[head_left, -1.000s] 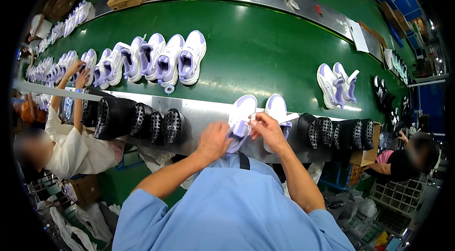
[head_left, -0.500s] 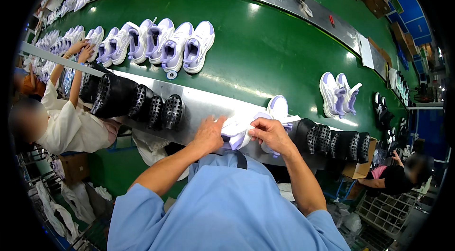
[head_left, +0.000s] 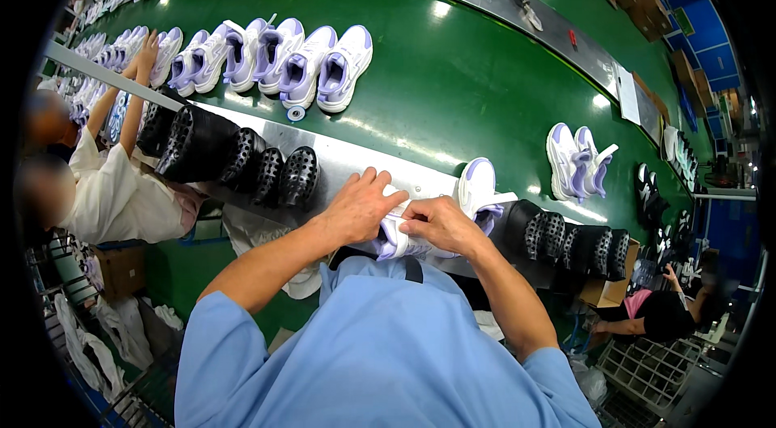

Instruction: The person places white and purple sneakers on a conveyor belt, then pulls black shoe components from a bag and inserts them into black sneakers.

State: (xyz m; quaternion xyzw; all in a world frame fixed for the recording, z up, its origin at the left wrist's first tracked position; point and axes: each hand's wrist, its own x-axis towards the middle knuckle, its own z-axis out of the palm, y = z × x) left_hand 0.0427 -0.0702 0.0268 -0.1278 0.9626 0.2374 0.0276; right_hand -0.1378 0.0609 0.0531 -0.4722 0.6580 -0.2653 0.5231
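A white and lavender sneaker (head_left: pixel 394 245) lies at the near edge of the steel ledge, close against my body. From its left, my left hand (head_left: pixel 356 206) grips the upper, the fingers curled over it. My right hand (head_left: pixel 440 224) pinches at the white strap area of the same shoe, thumb and fingers closed; what lies right under the fingertips is hidden. Just beyond and right of that hand stands a matching sneaker (head_left: pixel 478 185), its white strap sticking out to the right.
Several black studded shoe forms (head_left: pixel 301 176) stand left on the ledge, and more black forms (head_left: pixel 594 248) right. Across the green belt (head_left: pixel 453 80) are a sneaker row (head_left: pixel 346 68) and a separate pair (head_left: pixel 566 161). Co-workers (head_left: pixel 121 193) sit at both sides.
My right hand has moved left and lower, beside my left hand, and the white strap it held raised is now pressed down on the shoe. A co-worker's hands at left have shifted.
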